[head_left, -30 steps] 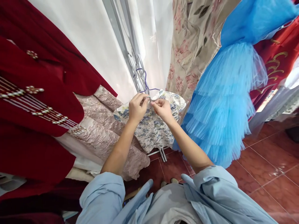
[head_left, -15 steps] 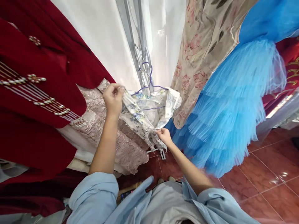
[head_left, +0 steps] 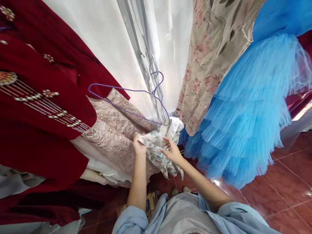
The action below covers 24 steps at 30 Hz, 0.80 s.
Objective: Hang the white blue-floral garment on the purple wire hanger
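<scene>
My left hand (head_left: 139, 145) pinches the edge of a blue-and-white floral top (head_left: 156, 157); my right hand (head_left: 166, 145) meets its front with fingers parted. The top hangs bunched below the purple hanger (head_left: 154, 92), near its right end. Half a second earlier the hanger sat inside the top; now it tilts, its left end bare, so one shoulder at least appears freed. Beyond: pink brocade garment (head_left: 117, 130), blue tiered dress (head_left: 239, 113).
</scene>
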Each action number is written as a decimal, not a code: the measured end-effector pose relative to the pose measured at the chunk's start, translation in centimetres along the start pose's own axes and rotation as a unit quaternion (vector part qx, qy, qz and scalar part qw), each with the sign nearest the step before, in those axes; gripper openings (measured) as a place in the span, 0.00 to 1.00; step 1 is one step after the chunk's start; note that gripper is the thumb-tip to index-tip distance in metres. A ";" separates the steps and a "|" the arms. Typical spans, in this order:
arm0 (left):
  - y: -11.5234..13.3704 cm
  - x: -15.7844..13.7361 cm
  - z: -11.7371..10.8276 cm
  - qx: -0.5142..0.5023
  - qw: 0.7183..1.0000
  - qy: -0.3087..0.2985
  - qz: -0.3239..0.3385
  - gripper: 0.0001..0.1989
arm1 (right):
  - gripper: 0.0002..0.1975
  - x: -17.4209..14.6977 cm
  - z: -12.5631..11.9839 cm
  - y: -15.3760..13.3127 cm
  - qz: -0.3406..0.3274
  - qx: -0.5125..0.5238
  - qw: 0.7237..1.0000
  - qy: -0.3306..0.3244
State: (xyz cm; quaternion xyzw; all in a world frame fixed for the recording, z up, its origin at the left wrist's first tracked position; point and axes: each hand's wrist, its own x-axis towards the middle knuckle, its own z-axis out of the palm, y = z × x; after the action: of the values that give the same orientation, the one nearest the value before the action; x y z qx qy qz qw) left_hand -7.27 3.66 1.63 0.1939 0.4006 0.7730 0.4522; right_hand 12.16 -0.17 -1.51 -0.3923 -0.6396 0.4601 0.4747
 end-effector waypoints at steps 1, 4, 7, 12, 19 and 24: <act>-1.9 -1.8 0.5 0.040 0.999 -0.032 0.000 0.17 | 0.30 -0.4 -0.2 -0.1 -0.024 -0.003 0.998 -0.051; -5.4 -5.9 2.3 0.234 0.956 -0.170 0.055 0.15 | 0.21 -1.3 -1.5 -0.3 -0.007 0.039 0.984 -0.176; -5.2 -7.5 3.9 0.331 0.901 -0.245 0.136 0.14 | 0.11 -1.9 -3.8 -0.6 0.038 0.021 0.992 -0.118; -3.8 -9.4 6.0 0.388 0.846 -0.314 0.188 0.12 | 0.17 -1.9 -7.8 -2.5 -0.036 -0.075 0.997 -0.005; -5.2 -11.4 6.5 0.324 0.882 -0.341 0.011 0.19 | 0.18 -2.8 -9.3 -3.8 0.044 0.125 0.986 -0.102; -4.3 -9.7 3.0 0.336 0.811 -0.445 -0.178 0.27 | 0.18 -2.9 -13.0 -5.2 0.094 0.187 0.977 0.029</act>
State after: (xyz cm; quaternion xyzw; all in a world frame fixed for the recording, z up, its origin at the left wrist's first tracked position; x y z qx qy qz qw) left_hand 2.08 -2.15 0.65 0.5822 0.4178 0.3250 0.6172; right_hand 25.15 -1.49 4.40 -0.3678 -0.4884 0.6028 0.5127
